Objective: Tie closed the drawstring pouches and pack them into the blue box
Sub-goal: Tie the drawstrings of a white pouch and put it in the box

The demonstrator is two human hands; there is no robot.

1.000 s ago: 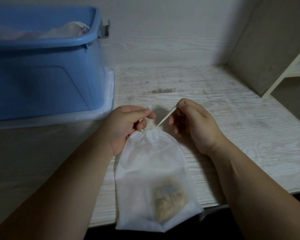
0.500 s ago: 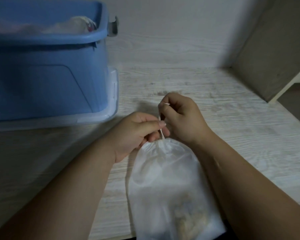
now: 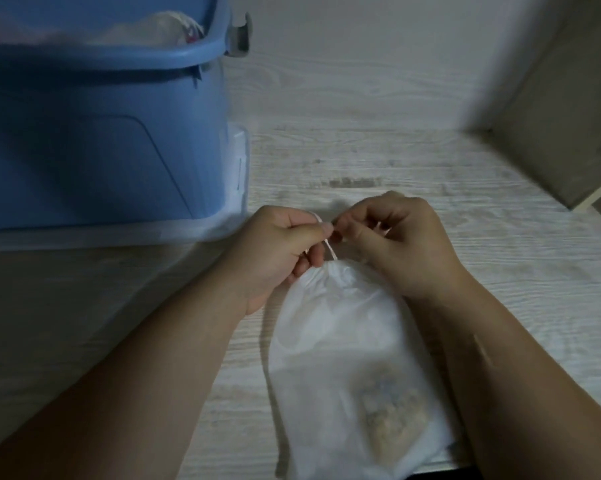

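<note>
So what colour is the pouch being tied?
The pouch is white and slightly see-through; the head view shows it best.

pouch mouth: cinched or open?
Cinched: pouch top gathered into pleats below drawstring; left hand and right hand pinch it. Knot: cannot tell.

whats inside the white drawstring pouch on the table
Through the thin white fabric drawstring pouch a brownish lumpy mass shows near its bottom. The cloth blurs it, so what it is is hidden.

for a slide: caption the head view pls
Left hand and right hand pinch the drawstring of a white pouch near the blue box.
</note>
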